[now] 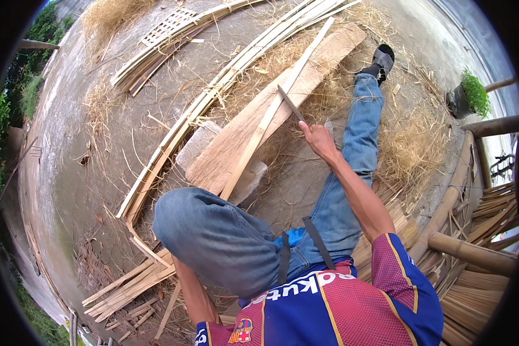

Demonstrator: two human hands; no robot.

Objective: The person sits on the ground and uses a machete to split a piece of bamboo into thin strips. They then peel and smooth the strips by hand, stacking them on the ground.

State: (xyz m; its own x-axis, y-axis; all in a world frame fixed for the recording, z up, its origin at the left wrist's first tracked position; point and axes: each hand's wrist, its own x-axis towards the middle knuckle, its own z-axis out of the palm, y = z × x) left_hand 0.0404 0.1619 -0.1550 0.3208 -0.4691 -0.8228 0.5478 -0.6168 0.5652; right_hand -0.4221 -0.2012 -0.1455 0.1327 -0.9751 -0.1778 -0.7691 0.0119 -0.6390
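Head view: right hand (317, 139) clamped on a slim dark-bladed knife (290, 104) crossing a long pale wooden strip (263, 127); left hand hidden, grip indeterminable.

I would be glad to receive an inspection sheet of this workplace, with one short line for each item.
Surface: floor grey, stained.
Job's things: knife lies across strip, contact unclear; strip lies on board.
Clutter: shavings and strip bundle beside board.
Right grip: closed on knife handle.
Left grip: hidden behind bent knee.
Cables: nothing seen near board.
Surroundings: plant and bamboo pole on the right.
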